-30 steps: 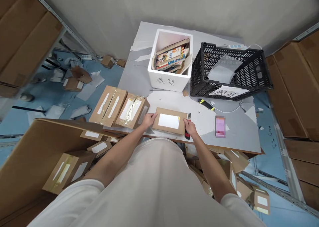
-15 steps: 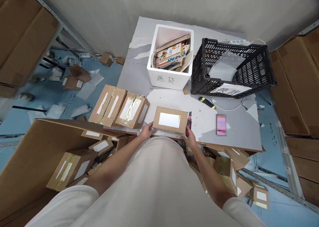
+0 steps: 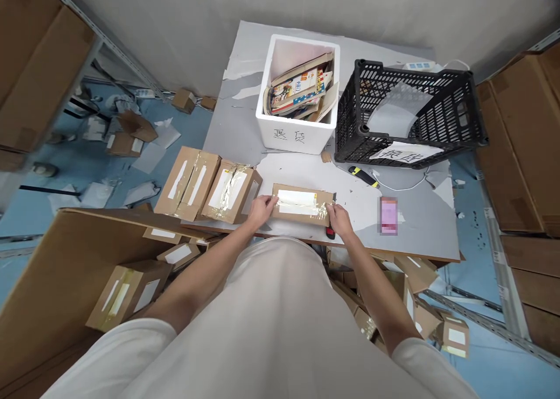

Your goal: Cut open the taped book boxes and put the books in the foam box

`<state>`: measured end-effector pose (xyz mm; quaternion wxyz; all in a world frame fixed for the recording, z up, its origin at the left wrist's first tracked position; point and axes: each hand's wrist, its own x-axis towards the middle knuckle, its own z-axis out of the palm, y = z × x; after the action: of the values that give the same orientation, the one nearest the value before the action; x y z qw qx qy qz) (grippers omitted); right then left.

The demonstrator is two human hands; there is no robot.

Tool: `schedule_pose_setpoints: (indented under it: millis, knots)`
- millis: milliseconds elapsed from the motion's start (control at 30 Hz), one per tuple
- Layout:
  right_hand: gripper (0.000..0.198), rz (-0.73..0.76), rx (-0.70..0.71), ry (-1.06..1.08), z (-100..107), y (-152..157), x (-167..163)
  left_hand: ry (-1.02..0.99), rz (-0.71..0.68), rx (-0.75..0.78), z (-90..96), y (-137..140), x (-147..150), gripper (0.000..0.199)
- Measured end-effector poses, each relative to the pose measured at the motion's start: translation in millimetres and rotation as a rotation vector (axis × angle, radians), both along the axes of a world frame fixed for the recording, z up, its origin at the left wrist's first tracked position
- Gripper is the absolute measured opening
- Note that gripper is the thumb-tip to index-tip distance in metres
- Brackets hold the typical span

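A small brown cardboard box (image 3: 301, 217) lies at the front of the table, its white label crossed by shiny clear tape. My left hand (image 3: 261, 209) grips its left end, and my right hand (image 3: 339, 219) grips its right end, both with fingers closed on the cardboard. Partly hidden by the box and my right hand, a red and black utility knife (image 3: 330, 233) shows only its lower end. To the left stand two more taped cardboard boxes, a nearer one (image 3: 230, 192) and a farther one (image 3: 187, 183).
A white foam box (image 3: 297, 135) of books and a black plastic crate (image 3: 409, 116) stand behind. A yellow and black cutter (image 3: 363, 176) lies before the crate, beside a blurred pink item (image 3: 388, 216). A large open carton (image 3: 56, 259) with parcels sits left, below table height.
The box between my hands has turned so that a taped side now shows. Both hands have shifted up onto its ends, and the knife is more covered.
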<state>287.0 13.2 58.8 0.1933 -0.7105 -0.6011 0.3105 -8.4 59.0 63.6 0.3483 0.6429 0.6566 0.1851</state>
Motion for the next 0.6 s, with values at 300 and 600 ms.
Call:
schedule_pose_setpoints:
  millis: [300, 600]
  knots:
    - [0.059, -0.015, -0.068, -0.002, 0, 25, 0, 0.048, -0.015, -0.038, 3.4, 15, 9, 0.047]
    - [0.047, -0.256, -0.286, -0.145, -24, -1, 22, 0.046, 0.012, 0.024, 3.9, 1, 18, 0.063]
